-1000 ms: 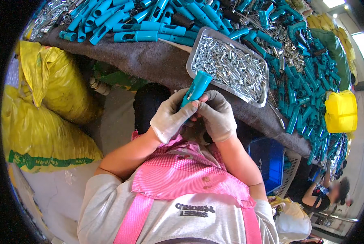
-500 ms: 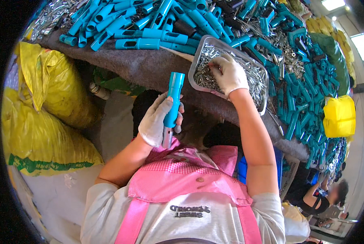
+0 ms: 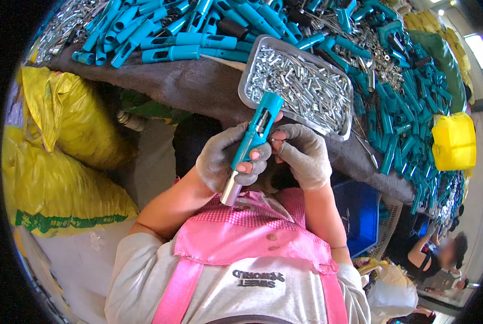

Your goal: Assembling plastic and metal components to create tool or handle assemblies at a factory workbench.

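My left hand [image 3: 220,156], in a grey-white glove with bare fingertips, is wrapped round a teal tubular housing [image 3: 267,109]. The housing slants in front of my chest, with a long slot facing up and a silver metal sleeve [image 3: 230,190] at its lower end. Close beside it, my gloved right hand [image 3: 306,156] pinches thumb and finger together at the housing's side. Whatever small piece sits between those fingertips is too small to name. Just beyond both hands, a grey tray [image 3: 245,90] holds many small silver pins and screws [image 3: 301,89].
Teal housings [image 3: 193,40] lie heaped along the far bench, with more [image 3: 409,119] at the right. Yellow sacks [image 3: 68,178] stand at the left. A yellow container [image 3: 454,142] sits far right; a blue bin [image 3: 360,216] is below the bench. Another person [image 3: 422,256] works at lower right.
My right hand has left the tray and come back beside the housing, its fingertips pinched. My left hand has shifted right and tilted the housing, its slot now turned into view.
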Available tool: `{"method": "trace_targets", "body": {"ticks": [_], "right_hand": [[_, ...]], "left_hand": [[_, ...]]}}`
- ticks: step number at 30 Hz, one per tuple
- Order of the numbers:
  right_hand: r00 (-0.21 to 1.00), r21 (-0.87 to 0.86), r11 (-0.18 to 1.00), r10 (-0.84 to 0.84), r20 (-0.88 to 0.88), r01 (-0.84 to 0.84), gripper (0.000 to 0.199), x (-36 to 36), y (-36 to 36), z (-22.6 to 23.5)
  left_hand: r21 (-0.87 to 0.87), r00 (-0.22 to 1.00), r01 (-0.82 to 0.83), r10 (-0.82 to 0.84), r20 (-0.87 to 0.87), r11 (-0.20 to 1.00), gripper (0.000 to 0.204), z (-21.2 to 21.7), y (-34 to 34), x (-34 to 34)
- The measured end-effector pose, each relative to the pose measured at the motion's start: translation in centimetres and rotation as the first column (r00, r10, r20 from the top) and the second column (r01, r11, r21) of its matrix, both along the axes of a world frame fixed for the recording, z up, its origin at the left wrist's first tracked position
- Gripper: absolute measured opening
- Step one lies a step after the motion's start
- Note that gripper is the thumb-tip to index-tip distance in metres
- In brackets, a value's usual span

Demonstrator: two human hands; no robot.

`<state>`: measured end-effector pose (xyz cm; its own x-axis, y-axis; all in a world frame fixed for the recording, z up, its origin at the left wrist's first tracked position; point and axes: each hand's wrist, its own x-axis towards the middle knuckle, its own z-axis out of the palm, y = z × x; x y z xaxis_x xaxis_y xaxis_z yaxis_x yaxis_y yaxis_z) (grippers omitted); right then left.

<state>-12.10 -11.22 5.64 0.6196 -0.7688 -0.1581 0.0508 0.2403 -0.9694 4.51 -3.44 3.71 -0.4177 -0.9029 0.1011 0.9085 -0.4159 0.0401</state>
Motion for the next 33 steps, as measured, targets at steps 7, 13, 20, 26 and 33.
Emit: {"method": "trace_targets", "body": {"ticks": [7, 13, 20, 26, 33], "right_hand": [[0.996, 0.126, 0.992, -0.001, 0.089, -0.01, 0.011, -2.0, 0.8, -1.1], [0.904, 0.479, 0.857, -0.036, 0.426, -0.191, 0.011, -2.3, 1.6, -3.5], [0.891, 0.573, 0.765, 0.003, 0.453, -0.294, 0.046, -2.4, 3.1, -4.2], [0.956, 0.434, 0.88, 0.068, 0.285, -0.192, 0.054, -1.4, 4.6, -1.6], [0.91, 0.154, 0.912, 0.4, -0.112, -0.382, 0.025, 1.2, 6.8, -4.8]], "left_hand": [[-0.007, 0.989, 0.078, -0.077, 0.125, 0.997, 0.051, -0.5, 0.0, -1.8], [0.01, 0.977, 0.201, -0.201, 0.069, 0.98, 0.047, -0.5, 0.3, -2.1], [-0.02, 0.97, 0.226, -0.223, 0.095, 0.974, 0.047, 0.0, 1.0, -2.3], [-0.008, 0.835, -0.15, 0.131, 0.535, 0.989, 0.051, -0.3, 2.2, -1.8], [-0.372, 0.578, -0.375, 0.528, 0.622, 0.849, 0.048, 0.2, 2.2, -1.6]]}}
